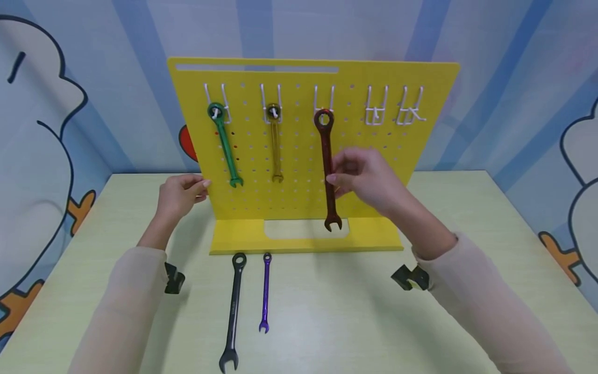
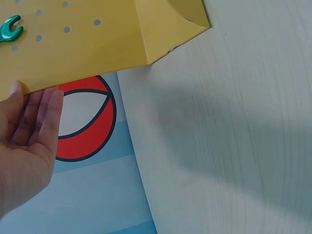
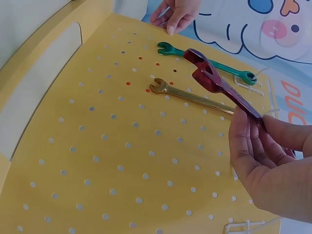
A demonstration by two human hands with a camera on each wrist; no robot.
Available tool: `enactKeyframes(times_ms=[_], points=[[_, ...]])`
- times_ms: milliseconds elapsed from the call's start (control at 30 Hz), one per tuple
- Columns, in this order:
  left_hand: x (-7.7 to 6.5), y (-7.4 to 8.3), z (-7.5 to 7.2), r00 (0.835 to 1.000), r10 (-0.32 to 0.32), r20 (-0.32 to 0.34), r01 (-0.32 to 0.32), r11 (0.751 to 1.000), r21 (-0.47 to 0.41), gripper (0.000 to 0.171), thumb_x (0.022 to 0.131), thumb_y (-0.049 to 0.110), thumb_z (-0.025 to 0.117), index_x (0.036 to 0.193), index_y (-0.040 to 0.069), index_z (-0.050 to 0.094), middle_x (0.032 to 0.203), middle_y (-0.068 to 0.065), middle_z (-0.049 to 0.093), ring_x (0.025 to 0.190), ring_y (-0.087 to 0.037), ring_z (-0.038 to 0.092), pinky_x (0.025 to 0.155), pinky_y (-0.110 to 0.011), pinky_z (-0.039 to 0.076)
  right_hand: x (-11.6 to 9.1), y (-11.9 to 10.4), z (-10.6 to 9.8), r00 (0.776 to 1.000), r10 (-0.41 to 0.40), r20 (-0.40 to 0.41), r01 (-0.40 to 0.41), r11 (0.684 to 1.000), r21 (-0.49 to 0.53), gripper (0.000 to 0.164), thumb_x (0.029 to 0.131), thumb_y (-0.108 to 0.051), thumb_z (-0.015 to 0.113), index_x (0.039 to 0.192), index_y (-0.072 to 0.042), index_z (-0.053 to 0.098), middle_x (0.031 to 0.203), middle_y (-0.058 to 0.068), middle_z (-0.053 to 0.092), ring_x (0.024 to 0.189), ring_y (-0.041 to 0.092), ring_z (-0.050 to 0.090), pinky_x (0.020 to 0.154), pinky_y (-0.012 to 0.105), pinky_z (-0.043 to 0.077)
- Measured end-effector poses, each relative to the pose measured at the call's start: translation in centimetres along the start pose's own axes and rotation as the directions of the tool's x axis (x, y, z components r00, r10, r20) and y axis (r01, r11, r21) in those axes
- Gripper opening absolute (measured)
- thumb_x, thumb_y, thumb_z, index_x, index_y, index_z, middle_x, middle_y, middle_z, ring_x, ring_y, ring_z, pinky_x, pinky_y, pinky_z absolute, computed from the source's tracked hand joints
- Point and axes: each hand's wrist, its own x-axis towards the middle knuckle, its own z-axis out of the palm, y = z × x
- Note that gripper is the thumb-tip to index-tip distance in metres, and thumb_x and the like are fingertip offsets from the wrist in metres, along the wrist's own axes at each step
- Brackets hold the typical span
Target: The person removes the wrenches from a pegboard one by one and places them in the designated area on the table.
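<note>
My right hand (image 1: 366, 176) pinches a dark red combination wrench (image 1: 326, 148) by its shaft, ring end up, in front of the third hook from the left. Whether the ring is over that hook is unclear in the head view. At the left edge of the yellow pegboard (image 1: 299, 195), my left hand (image 1: 179, 196) grips with the thumb in front and the fingers behind. A green wrench (image 1: 226, 148) and a gold wrench (image 1: 276, 150) hang from the two left hooks. In the right wrist view the red wrench's open end (image 3: 207, 75) points away from my palm.
Two white hooks (image 1: 376, 109) on the board's right side carry nothing. On the table (image 1: 317, 311), before the board's base, lie a black wrench (image 1: 234, 306) and a smaller purple wrench (image 1: 266, 293). A patterned wall (image 1: 303, 31) stands behind.
</note>
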Motion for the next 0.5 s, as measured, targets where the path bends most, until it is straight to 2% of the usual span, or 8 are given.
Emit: enactKeyframes(times_ms=[100, 133, 167, 200, 333, 400, 433, 500], points=[[-2.0, 2.6, -0.5, 0.998, -0.052, 0.033, 0.054, 0.998, -0.042, 0.049, 0.080, 0.047, 0.058, 0.113, 0.012, 0.063, 0.103, -0.006, 0.062, 0.088, -0.016, 0.061, 0.072, -0.019, 0.052, -0.3, 0.1, -0.1, 1.000, -0.009, 0.004, 0.009, 1.000, -0.012, 0.011, 0.089, 0.001, 0.057, 0.098, 0.005, 0.056, 0.088, 0.017, 0.059, 0.076, 0.027, 0.061, 0.070, 0.034, 0.055], [-2.1, 2.7, -0.5, 0.998, -0.061, 0.034, 0.063, 0.997, -0.048, 0.048, 0.080, 0.046, 0.058, 0.113, 0.012, 0.063, 0.103, -0.006, 0.062, 0.089, -0.016, 0.061, 0.074, -0.020, 0.052, -0.4, 0.1, -0.1, 1.000, -0.008, 0.004, 0.008, 1.000, -0.023, 0.010, 0.089, 0.000, 0.057, 0.098, 0.005, 0.056, 0.088, 0.016, 0.059, 0.076, 0.027, 0.061, 0.070, 0.033, 0.054], [-1.8, 2.1, -0.3, 0.997, -0.070, 0.015, 0.070, 0.997, -0.027, 0.051, 0.077, 0.050, 0.059, 0.113, 0.014, 0.063, 0.103, -0.005, 0.062, 0.089, -0.015, 0.061, 0.072, -0.019, 0.052, -0.5, 0.1, -0.1, 1.000, -0.009, 0.004, 0.009, 0.999, -0.033, 0.010, 0.089, 0.000, 0.058, 0.098, 0.004, 0.056, 0.087, 0.016, 0.059, 0.075, 0.026, 0.061, 0.070, 0.033, 0.054], [-2.1, 2.6, -0.5, 0.997, -0.063, 0.036, 0.065, 0.997, -0.047, 0.047, 0.081, 0.045, 0.058, 0.113, 0.012, 0.063, 0.103, -0.006, 0.062, 0.089, -0.016, 0.061, 0.074, -0.021, 0.052, -0.5, 0.2, -0.1, 1.000, -0.008, 0.005, 0.009, 0.999, -0.040, 0.010, 0.088, 0.000, 0.058, 0.097, 0.004, 0.056, 0.087, 0.016, 0.059, 0.075, 0.026, 0.061, 0.070, 0.033, 0.054], [-0.3, 0.5, -0.1, 0.999, -0.032, 0.016, 0.032, 0.999, -0.028, 0.043, 0.081, 0.045, 0.058, 0.111, 0.015, 0.064, 0.101, -0.004, 0.063, 0.087, -0.016, 0.062, 0.068, -0.018, 0.053, -0.7, 0.8, 0.0, 1.000, 0.004, 0.010, -0.004, 0.998, -0.059, 0.008, 0.088, 0.000, 0.059, 0.095, 0.003, 0.057, 0.085, 0.015, 0.060, 0.073, 0.026, 0.061, 0.069, 0.033, 0.054], [0.8, -1.1, 0.2, 1.000, 0.009, -0.004, -0.009, 1.000, 0.005, 0.045, 0.081, 0.048, 0.056, 0.111, 0.017, 0.065, 0.099, -0.002, 0.063, 0.085, -0.015, 0.062, 0.066, -0.018, 0.053, -0.7, 1.2, 0.1, 1.000, 0.017, 0.016, -0.016, 0.999, -0.051, 0.008, 0.088, 0.000, 0.059, 0.095, 0.003, 0.058, 0.084, 0.015, 0.060, 0.072, 0.027, 0.061, 0.068, 0.034, 0.055], [1.7, -2.4, 0.6, 0.999, 0.021, -0.036, -0.019, 0.999, 0.042, 0.049, 0.077, 0.054, 0.056, 0.111, 0.020, 0.064, 0.098, 0.000, 0.063, 0.084, -0.014, 0.062, 0.063, -0.017, 0.053, -0.7, 1.5, 0.2, 1.000, 0.023, 0.019, -0.022, 0.999, -0.049, 0.009, 0.088, 0.000, 0.059, 0.096, 0.003, 0.058, 0.084, 0.015, 0.060, 0.071, 0.027, 0.062, 0.068, 0.034, 0.055], [2.5, -3.4, 0.9, 0.998, 0.047, -0.052, -0.044, 0.997, 0.060, 0.051, 0.075, 0.057, 0.055, 0.110, 0.021, 0.065, 0.096, 0.003, 0.063, 0.082, -0.013, 0.062, 0.064, -0.020, 0.054, -0.7, 2.0, 0.3, 0.999, 0.037, 0.034, -0.035, 0.999, -0.040, 0.009, 0.088, 0.000, 0.059, 0.096, 0.004, 0.058, 0.084, 0.015, 0.060, 0.071, 0.026, 0.062, 0.068, 0.034, 0.055]])
